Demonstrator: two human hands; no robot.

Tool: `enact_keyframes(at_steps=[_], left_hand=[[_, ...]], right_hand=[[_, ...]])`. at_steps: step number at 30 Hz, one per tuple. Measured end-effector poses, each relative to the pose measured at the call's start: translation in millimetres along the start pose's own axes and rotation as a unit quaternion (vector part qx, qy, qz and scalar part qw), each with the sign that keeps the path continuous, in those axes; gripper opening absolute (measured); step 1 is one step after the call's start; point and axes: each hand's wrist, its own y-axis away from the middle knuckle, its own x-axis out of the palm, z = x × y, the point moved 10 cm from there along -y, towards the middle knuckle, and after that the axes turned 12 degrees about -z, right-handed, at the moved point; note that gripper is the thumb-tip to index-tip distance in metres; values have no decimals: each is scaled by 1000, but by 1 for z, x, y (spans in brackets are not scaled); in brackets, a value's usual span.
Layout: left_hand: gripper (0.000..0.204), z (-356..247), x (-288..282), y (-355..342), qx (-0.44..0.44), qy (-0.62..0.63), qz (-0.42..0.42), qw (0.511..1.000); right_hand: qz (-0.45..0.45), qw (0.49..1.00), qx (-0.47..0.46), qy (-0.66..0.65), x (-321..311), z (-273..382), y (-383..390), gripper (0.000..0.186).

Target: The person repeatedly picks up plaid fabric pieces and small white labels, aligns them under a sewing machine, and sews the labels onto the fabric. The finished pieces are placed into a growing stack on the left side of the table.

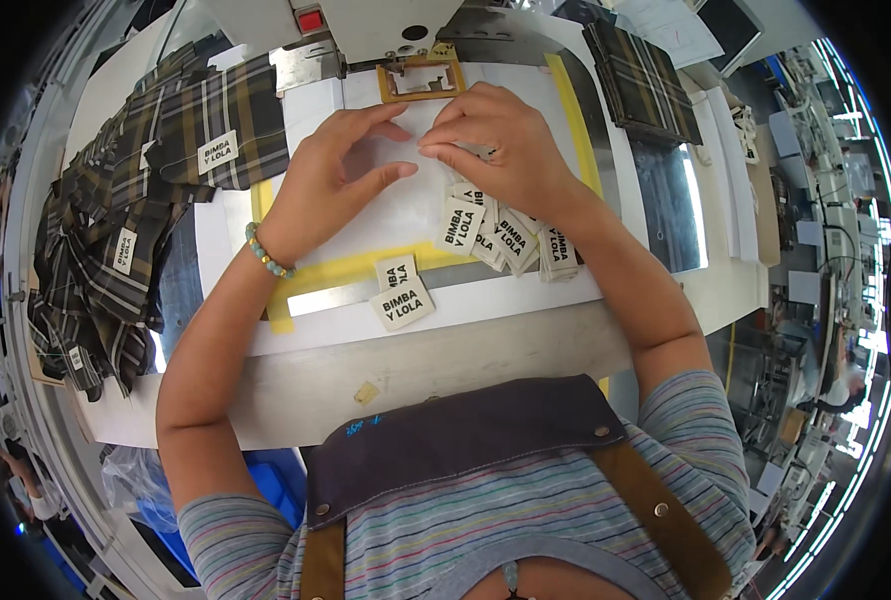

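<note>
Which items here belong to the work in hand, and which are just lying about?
In use: left hand, right hand, white sheet, label pile, frame.
Lying about: plaid pieces, folded plaid stack, two loose labels.

Plaid fabric pieces (191, 130) brown-grey-white; cream labels (486, 232), black print; yellow tape (351, 268); turquoise bead bracelet (267, 254).

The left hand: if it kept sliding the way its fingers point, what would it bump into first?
Probably the right hand: the left hand points its fingers toward it across the white sheet, though the thumb tips nearly touch already.
</note>
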Motion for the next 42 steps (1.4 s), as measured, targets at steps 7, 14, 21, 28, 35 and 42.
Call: enact_keyframes(at_steps=[7,14,21,28,35,42], left_hand=[[54,12,-8,-2,-57,-15,-5,998],[53,15,-4,0,-64,-6,-1,998],[37,-4,5,0,19,-72,20,997],[16,-3,8,0,12,-88,3,996],[12,-25,-2,0,106,-114,-66,986],[22,-62,-20,8,221,-156,-143,952]], right_hand=[[91,995,47,-14,21,-14,9,16],[80,996,12,38,25,-8,9,10],[41,998,14,42,15,-5,7,16],[89,991,93,27,22,-17,9,20],[23,994,106,-14,12,-18,5,19],[53,915,329,-226,13,-49,12,24]])
